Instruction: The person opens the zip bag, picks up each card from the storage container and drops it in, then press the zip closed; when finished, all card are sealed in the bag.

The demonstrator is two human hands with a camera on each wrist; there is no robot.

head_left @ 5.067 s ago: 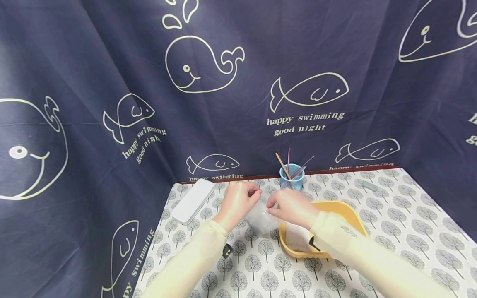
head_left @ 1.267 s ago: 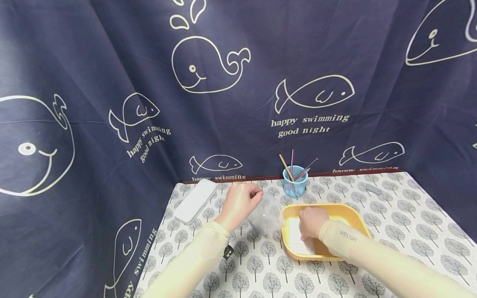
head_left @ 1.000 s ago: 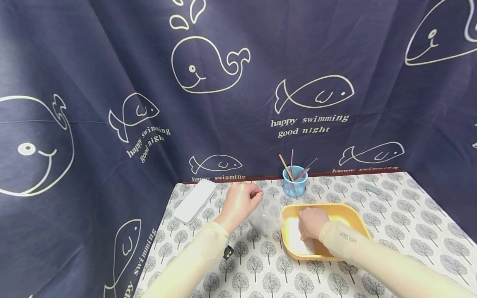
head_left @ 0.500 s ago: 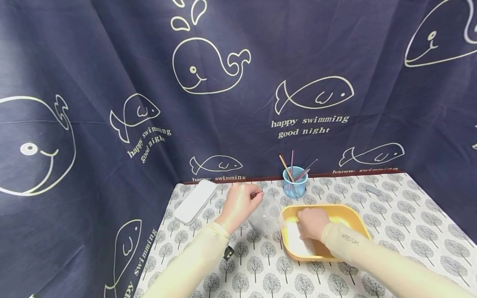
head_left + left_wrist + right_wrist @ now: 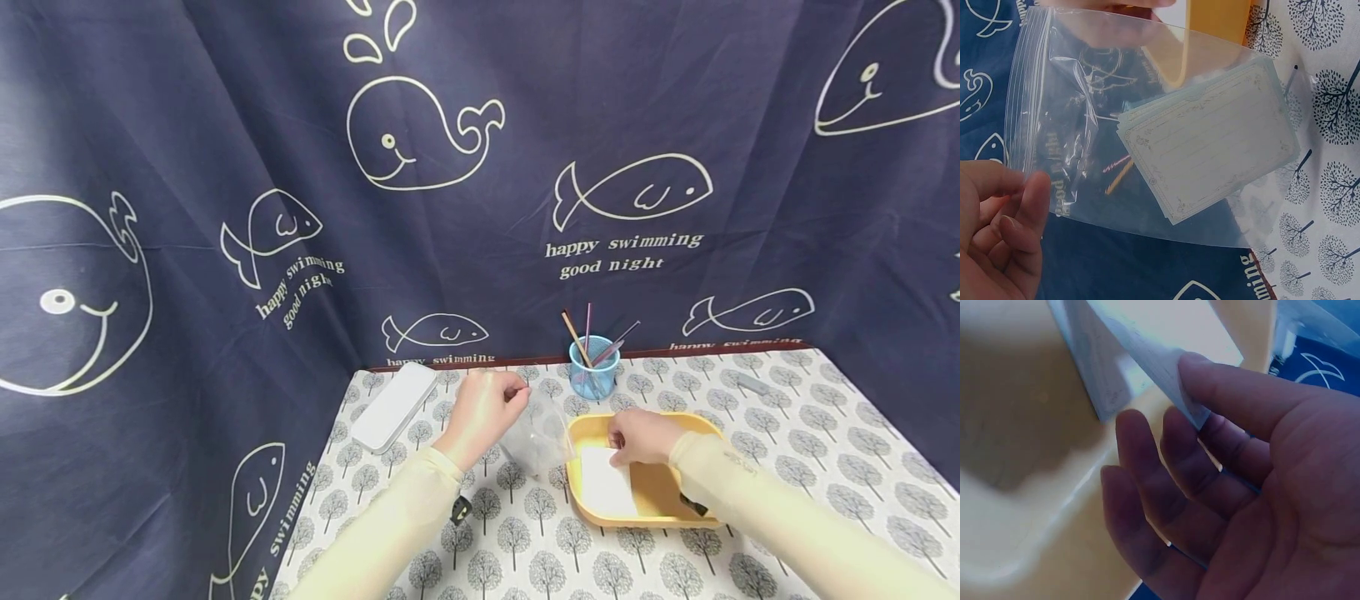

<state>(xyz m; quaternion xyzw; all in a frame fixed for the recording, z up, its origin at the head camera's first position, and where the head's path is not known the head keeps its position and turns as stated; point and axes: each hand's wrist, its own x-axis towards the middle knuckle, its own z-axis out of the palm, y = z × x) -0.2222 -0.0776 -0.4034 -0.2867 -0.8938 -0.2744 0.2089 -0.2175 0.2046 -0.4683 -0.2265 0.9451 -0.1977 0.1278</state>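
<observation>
My left hand [image 5: 486, 408] pinches the zip edge of a clear zip-lock bag [image 5: 536, 442]. Inside the bag, in the left wrist view, lies a stack of pale cards [image 5: 1210, 144] with ornate printed borders. My right hand [image 5: 647, 435] is over the yellow tray [image 5: 652, 522] to the right of the bag. Between its thumb and fingers it pinches the corner of a white card [image 5: 1172, 337], seen close up in the right wrist view. Another white card [image 5: 1094, 381] lies beneath that one. Its remaining fingers are loosely bent below the corner.
Behind the tray stands a blue mesh pencil cup [image 5: 592, 379] with several pencils. A white oblong case [image 5: 393, 407] lies at the back left. Toward the back right is a small grey object [image 5: 752, 383]. A dark blue curtain [image 5: 450, 250] hangs behind the table.
My right hand left the bag and reached down into the tray. Within the last half second it has lifted slightly and the card's corner with it. The left hand stays at the bag.
</observation>
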